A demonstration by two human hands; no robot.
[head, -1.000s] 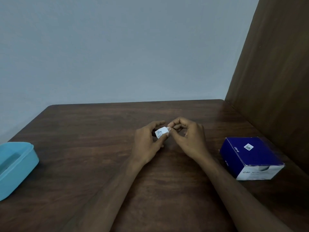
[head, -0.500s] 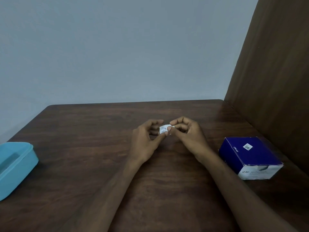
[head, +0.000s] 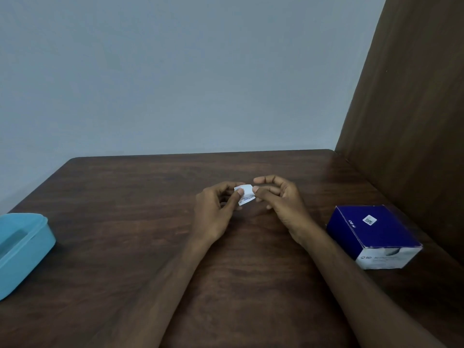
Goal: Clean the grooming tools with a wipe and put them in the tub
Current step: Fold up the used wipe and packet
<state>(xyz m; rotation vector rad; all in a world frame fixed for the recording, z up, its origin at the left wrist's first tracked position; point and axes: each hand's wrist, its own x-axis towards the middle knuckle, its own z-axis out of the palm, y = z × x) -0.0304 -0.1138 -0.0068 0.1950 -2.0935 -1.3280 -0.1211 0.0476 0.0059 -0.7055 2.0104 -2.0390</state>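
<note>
Small white wipe packet now pinched by left hand alone; right hand just off its right edge, fingers curled, holding nothing. Packet apparently unopened. No tools visible; blue tub waiting far left.

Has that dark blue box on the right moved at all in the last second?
No. The blue box sits in the same spot beside the wooden panel, near the table edge.

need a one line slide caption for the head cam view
Both hands, left and right, pinch a small white wipe packet above the wooden table, between teal tub and blue box.
</note>
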